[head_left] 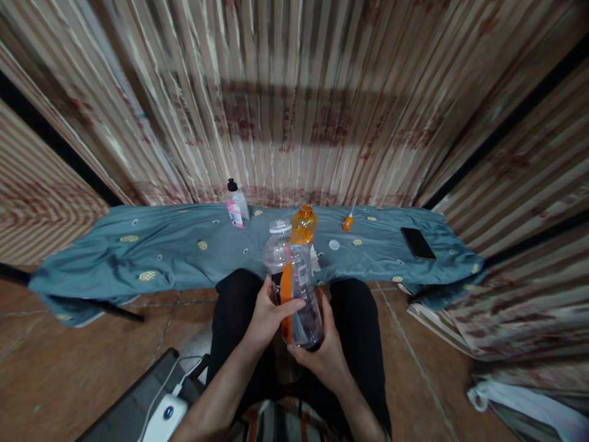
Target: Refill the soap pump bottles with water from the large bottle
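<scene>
A large clear plastic bottle [306, 301] with an orange and black label is tilted above my lap, its white-ringed neck pointing away from me. My left hand [271, 310] is closed around its left side, thumb across the label. With my right hand [324, 344] I grip the bottle's lower right side and base. Just behind it on the cloth stands an orange translucent bottle [304, 222], partly hidden by the clear one. A crumpled whitish piece [315, 259] lies beside them, mostly covered by the bottle.
A blue-green patterned cloth [184, 245] covers the low table. On it are a black-capped pump bottle [235, 209], a small orange piece with a thin stem [348, 222] and a black phone [418, 243]. A white power bank [164, 417] with a cable sits at lower left. Curtains hang behind.
</scene>
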A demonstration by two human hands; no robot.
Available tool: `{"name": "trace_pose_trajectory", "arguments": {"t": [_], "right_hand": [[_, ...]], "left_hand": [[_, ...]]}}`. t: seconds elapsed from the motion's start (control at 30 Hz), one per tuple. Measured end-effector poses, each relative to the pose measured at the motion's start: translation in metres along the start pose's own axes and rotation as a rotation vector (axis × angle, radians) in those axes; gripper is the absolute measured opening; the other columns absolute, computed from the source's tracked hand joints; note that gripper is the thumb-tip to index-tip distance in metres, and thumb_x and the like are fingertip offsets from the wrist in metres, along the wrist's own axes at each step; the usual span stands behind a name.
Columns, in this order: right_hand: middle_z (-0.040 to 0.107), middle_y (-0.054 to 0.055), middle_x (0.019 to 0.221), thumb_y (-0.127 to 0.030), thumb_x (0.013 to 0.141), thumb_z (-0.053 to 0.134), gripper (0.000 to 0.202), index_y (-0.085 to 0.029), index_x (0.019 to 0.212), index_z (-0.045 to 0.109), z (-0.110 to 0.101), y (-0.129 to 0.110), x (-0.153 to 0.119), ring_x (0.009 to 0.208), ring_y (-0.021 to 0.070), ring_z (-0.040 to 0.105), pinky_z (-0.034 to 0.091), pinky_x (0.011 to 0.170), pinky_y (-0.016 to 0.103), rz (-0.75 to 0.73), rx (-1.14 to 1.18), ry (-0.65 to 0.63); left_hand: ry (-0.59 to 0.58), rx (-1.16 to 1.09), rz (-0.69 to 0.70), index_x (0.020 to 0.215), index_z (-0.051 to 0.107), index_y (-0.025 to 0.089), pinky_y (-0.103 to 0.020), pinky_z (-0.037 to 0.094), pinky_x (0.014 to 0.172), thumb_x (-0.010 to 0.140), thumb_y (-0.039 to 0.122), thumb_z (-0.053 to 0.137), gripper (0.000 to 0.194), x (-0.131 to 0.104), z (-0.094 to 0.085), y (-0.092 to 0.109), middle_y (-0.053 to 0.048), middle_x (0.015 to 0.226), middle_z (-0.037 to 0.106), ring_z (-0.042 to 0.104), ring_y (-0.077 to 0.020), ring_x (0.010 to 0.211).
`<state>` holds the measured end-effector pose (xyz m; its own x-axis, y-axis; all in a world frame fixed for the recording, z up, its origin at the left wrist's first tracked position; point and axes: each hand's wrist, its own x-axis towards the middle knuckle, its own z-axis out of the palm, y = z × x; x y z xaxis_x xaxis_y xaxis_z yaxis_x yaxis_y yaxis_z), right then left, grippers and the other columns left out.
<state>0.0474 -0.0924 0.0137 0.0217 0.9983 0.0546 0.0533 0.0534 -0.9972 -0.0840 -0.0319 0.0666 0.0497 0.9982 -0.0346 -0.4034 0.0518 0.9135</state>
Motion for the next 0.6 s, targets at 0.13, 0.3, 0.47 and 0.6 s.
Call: {"name": "trace_pose_trajectory", "arguments": {"t": [0.13,0.3,0.47,0.6], "right_hand": [[0.038,0.013,0.158,-0.028,0.064,0.084,0.111,-0.027,0.154,0.019,0.007,0.001,0.007,0.145,0.0318,0.038,0.032,0.118,0.054,0.004,0.012,-0.032],[0.04,0.014,0.157,-0.036,0.067,0.086,0.11,-0.027,0.154,0.019,0.006,0.006,0.012,0.144,0.0302,0.04,0.033,0.118,0.051,-0.057,0.055,-0.048],[0.054,0.014,0.145,-0.04,0.084,0.072,0.073,-0.027,0.147,0.037,-0.011,0.018,0.019,0.133,0.0297,0.053,0.039,0.113,0.057,-0.027,0.059,0.055],[0.061,0.015,0.134,-0.045,0.085,0.071,0.064,-0.025,0.14,0.045,-0.033,0.03,0.029,0.123,0.0301,0.062,0.045,0.108,0.058,0.014,0.053,0.164]], "left_hand": [[0.03,0.092,0.02,0.1,0.063,0.015,-0.03,0.057,0.08,0.05,0.03,0.091,0.059,0.001,-0.006,0.014,-0.003,0.092,0.074,0.071,-0.0199,0.083],[0.138,0.171,0.226,0.102,0.058,0.017,-0.032,0.058,0.084,0.045,0.031,0.094,0.069,0.023,-0.02,0.033,-0.005,0.1,0.073,0.071,-0.0222,0.091],[0.256,0.253,0.405,0.112,0.054,0.019,-0.034,0.058,0.088,0.043,0.036,0.094,0.082,0.063,-0.036,0.051,-0.005,0.106,0.071,0.07,-0.0234,0.096],[0.34,0.419,0.477,0.111,0.053,0.018,-0.035,0.054,0.093,0.047,0.038,0.091,0.078,0.101,-0.056,0.047,-0.006,0.108,0.068,0.068,-0.0232,0.1]]}}
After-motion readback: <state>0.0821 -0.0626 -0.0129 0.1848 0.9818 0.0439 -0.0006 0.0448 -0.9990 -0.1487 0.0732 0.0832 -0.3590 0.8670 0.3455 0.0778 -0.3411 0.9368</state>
